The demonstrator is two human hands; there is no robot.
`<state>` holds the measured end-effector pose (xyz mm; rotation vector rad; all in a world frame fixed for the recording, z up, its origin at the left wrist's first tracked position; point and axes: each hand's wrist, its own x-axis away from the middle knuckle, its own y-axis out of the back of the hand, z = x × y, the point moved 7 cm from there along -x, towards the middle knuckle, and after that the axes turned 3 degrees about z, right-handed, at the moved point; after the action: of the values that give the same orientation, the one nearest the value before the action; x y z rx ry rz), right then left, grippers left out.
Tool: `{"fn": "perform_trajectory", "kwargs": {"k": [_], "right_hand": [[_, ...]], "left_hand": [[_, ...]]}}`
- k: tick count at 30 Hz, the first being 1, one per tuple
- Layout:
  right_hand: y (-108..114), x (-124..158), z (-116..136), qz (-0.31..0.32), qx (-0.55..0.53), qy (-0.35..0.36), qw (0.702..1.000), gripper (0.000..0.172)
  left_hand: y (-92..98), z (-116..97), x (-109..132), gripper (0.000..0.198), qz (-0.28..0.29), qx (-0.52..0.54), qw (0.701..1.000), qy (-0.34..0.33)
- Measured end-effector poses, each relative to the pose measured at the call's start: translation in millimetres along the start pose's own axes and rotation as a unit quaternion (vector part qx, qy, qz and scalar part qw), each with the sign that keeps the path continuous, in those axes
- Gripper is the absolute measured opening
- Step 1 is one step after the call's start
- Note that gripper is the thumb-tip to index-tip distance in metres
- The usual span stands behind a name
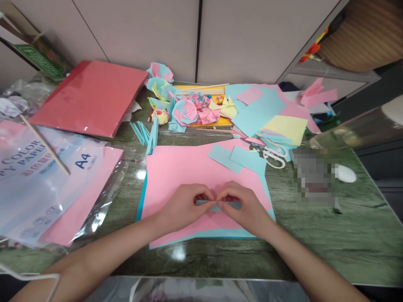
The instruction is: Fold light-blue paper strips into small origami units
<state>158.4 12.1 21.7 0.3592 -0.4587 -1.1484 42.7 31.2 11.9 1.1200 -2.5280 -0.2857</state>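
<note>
A narrow blue paper strip [217, 206] is pinched between the fingertips of both hands, low over a pink paper sheet [176, 167]. My left hand [189, 205] grips it from the left, thumb and forefinger closed. From the right, my right hand [242, 205] pinches the same strip, the fingertips of the two hands nearly touching. The fingers hide part of the strip. Two cut pieces of blue paper [248, 159] lie at the pink sheet's upper right. Blue sheets show beneath the pink one. White-handled scissors [273, 155] rest just beyond these pieces.
Folded paper flowers [185, 112] crowd the back middle. Folded blue strips [153, 136] lie left of them, loose coloured sheets [261, 111] to the right. A red paper pack [94, 96] and a plastic A4 paper packet [47, 180] occupy the left. A white mouse [345, 173] sits at right.
</note>
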Motion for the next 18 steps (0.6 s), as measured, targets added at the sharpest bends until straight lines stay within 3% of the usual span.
{"fn": "perform_trajectory", "kwargs": {"k": [6, 12, 18], "right_hand": [[7, -1, -5, -0.004, -0.009, -0.024, 1.0, 0.015], [32, -2, -21, 0.001, -0.078, -0.027, 0.997, 0.018], [54, -1, -26, -0.07, -0.109, -0.043, 0.991, 0.011]], "left_hand": [[4.0, -1, -1, 0.01, -0.005, 0.022, 1.0, -0.014], [19.1, 5, -3, 0.012, 0.004, 0.067, 0.998, -0.019], [26.3, 13, -6, 0.014, 0.003, 0.123, 0.992, 0.005]]}}
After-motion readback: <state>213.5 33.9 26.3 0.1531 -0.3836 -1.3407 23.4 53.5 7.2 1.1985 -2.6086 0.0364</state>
